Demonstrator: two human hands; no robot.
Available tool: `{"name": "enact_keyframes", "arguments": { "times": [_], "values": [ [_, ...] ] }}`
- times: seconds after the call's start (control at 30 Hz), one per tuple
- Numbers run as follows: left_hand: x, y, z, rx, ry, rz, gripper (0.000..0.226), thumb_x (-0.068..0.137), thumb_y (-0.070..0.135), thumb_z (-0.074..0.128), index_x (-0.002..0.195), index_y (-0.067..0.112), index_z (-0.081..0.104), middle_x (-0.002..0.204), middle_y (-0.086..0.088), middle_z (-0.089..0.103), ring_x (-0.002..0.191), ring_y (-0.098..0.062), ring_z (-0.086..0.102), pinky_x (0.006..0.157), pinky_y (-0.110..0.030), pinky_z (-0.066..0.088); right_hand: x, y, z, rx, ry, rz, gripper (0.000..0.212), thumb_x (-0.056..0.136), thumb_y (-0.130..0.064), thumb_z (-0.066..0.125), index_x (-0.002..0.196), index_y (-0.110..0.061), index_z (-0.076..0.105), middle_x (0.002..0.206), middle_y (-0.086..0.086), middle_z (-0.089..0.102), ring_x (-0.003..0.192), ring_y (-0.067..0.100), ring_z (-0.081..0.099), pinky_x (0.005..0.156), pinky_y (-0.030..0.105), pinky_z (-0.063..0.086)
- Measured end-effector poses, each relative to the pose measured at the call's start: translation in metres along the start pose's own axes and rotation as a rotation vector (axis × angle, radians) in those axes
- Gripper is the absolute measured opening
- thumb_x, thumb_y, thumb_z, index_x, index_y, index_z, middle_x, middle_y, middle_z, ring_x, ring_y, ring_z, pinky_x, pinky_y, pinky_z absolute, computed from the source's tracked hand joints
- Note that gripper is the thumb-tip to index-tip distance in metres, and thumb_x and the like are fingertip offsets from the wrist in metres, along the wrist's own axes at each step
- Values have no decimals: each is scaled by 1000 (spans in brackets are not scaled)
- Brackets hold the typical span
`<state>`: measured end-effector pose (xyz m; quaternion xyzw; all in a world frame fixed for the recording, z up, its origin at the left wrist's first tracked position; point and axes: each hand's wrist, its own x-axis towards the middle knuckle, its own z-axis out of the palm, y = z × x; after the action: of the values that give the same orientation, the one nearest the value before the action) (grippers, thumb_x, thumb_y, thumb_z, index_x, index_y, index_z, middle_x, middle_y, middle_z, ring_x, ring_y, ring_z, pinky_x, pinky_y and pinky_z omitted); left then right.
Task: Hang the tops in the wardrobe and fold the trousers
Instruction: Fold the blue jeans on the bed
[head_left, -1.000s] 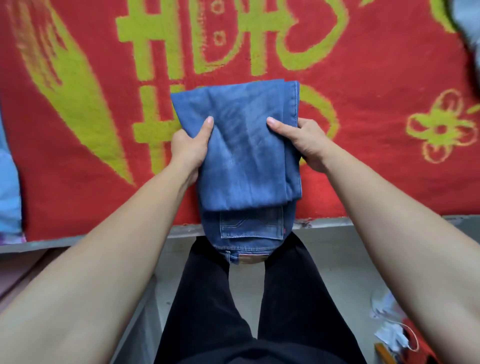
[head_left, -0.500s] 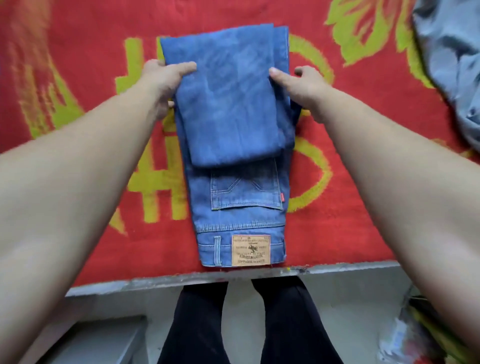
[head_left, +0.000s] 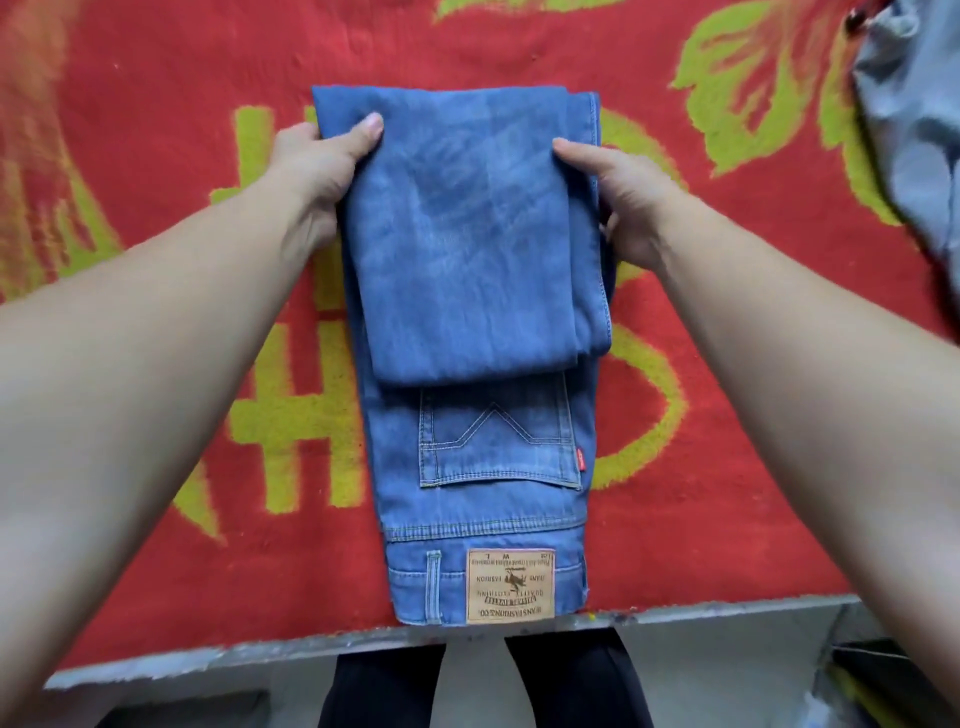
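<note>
Pair of folded blue denim jeans (head_left: 467, 312) flat on a red pile blanket with yellow-green motifs (head_left: 182, 104), leg section doubled back over the seat, tan leather waistband patch (head_left: 510, 584) at the near end. Gripping the jeans' left edge, left hand (head_left: 311, 171), thumb on top, fingers tucked beneath the fold. Gripping the right edge, right hand (head_left: 623, 202), likewise thumb over, fingers under. Beyond the jeans to the upper right, a crumpled grey-blue garment (head_left: 914, 130). Below the jeans' waistband, a grey ledge (head_left: 260, 649) and black-trousered legs (head_left: 384, 686).
</note>
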<state>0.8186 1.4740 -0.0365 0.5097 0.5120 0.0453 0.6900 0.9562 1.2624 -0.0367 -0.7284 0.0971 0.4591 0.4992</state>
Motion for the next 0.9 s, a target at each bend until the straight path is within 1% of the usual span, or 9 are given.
{"name": "enact_keyframes", "arguments": {
  "times": [0.13, 0.2, 0.27, 0.4, 0.5, 0.6, 0.7, 0.8, 0.9],
  "values": [
    [3, 9, 1, -4, 33, -25, 27, 91, 32, 71, 103, 9, 67, 99, -4, 74, 79, -12, 74, 62, -30, 59, -7, -22, -15, -124, -79, -16, 28, 84, -28, 79, 107, -13, 73, 96, 0, 78, 92, 15, 75, 84, 33, 61],
    [2, 16, 0, -60, 29, -29, 26, 92, 36, 68, 101, 11, 66, 101, -5, 74, 80, -14, 74, 61, -32, 59, -7, -36, -16, -246, -116, -67, 30, 84, -25, 79, 112, -16, 73, 109, -2, 76, 110, 17, 69, 104, 39, 50],
    [-2, 25, -2, -110, 3, 0, 24, 93, 29, 68, 106, 9, 67, 107, -9, 74, 88, -19, 74, 65, -35, 60, -9, -47, -16, -327, -108, -125, 28, 84, -22, 79, 111, -23, 73, 112, -8, 75, 116, 15, 65, 111, 43, 40],
    [-30, 43, -12, 18, -24, 59, 32, 87, 23, 75, 115, 11, 66, 106, -2, 74, 89, -14, 72, 79, -35, 59, -32, -53, -12, -333, 1, -224, 26, 83, -4, 72, 100, -24, 67, 104, -6, 74, 103, 15, 68, 87, 33, 53],
    [-65, 51, -24, 126, -2, 102, 53, 79, 10, 79, 127, 14, 57, 121, -6, 68, 94, -14, 68, 83, -35, 57, -62, -46, -6, -359, 134, -307, 34, 77, 2, 69, 98, -23, 56, 111, 4, 67, 102, 18, 66, 89, 36, 57],
    [-106, 59, -42, 351, 8, 216, 60, 71, 7, 80, 126, 18, 58, 120, -10, 63, 97, -15, 62, 86, -28, 55, -99, -39, -13, -460, 187, -389, 49, 72, -4, 70, 111, -24, 49, 117, 4, 61, 105, 19, 61, 95, 40, 53],
    [-154, 57, -57, 634, -28, 380, 60, 64, 17, 68, 124, 17, 64, 108, -7, 65, 92, -12, 59, 87, -27, 53, -144, -32, -21, -661, 201, -477, 82, 66, -11, 70, 142, -25, 44, 125, -5, 58, 108, 11, 55, 98, 26, 47],
    [-208, 38, -59, 957, -6, 554, 58, 64, 26, 58, 121, 21, 66, 112, -7, 66, 104, -22, 62, 94, -36, 50, -193, -8, -21, -885, 226, -601, 65, 64, -25, 67, 128, -31, 61, 115, -3, 65, 104, 19, 62, 88, 27, 47],
    [-260, -2, -65, 1108, 20, 663, 56, 67, 25, 59, 122, 17, 66, 107, -15, 59, 103, -34, 57, 88, -43, 47, -243, 36, -22, -914, 301, -678, 51, 68, -24, 67, 119, -28, 68, 108, 3, 60, 100, 23, 61, 83, 32, 49]
  ]
}}
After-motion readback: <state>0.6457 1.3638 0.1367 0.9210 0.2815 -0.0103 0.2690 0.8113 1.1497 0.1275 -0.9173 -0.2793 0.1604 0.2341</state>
